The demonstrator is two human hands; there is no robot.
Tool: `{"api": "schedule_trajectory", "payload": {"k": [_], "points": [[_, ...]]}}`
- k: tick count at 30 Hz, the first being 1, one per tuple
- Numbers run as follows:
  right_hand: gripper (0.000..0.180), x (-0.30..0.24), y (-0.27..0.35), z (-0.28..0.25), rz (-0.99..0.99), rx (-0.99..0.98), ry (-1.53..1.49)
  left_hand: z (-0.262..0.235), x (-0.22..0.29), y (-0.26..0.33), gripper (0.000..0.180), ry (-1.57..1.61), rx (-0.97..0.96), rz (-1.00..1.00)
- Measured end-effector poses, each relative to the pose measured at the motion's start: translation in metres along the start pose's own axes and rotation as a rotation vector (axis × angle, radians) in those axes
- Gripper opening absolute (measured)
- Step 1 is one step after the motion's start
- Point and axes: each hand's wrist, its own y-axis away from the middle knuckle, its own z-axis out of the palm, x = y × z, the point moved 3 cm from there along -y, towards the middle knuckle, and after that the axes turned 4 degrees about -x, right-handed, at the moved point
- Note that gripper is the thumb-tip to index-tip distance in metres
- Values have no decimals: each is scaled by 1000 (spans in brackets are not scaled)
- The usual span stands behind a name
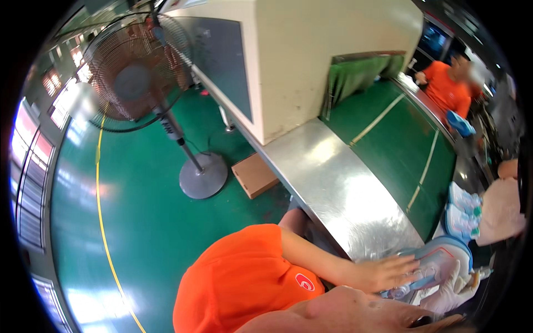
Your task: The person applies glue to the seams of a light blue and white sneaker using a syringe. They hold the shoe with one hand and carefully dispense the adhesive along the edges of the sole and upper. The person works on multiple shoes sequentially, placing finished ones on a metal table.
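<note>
My left hand [391,273] is bare, its fingers stretched out flat over a pale, partly see-through piece with a blue rim [469,254] at the lower right. It touches or hovers just over the clear part; I cannot tell which. My right hand [451,293] wears a white glove with bare fingertips. Its fingers are bent closed at the right side of the same piece, and what they hold is hard to make out. Just beyond lie light blue and white shoe-shaped pieces [462,213].
A steel table edge [338,188] borders a green conveyor belt [400,139] leading into a beige machine [311,55]. A co-worker in orange [447,91] stands across, near a blue item [461,123]. A standing fan [133,80] and cardboard box [255,175] are on the left floor.
</note>
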Motion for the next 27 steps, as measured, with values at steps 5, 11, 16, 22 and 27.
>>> {"api": "schedule_trajectory", "payload": {"k": [5, 11, 16, 22, 27], "points": [[66, 10, -16, 3, -218, 45, 156, 44, -5, -9, 92, 128, 91, -76], [69, -3, -12, 19, -399, 108, 371, 28, -26, -20, 78, 179, 215, -227], [61, -16, 6, 36, -34, -19, 129, 8, -37, -3, 75, 296, 231, -288], [62, 0, 18, 40, -23, -110, 108, -58, -46, 25, 45, -10, 480, -250], [61, 77, 42, 18, 64, -233, 84, -132, -49, 51, 35, -18, 500, -800]]}}
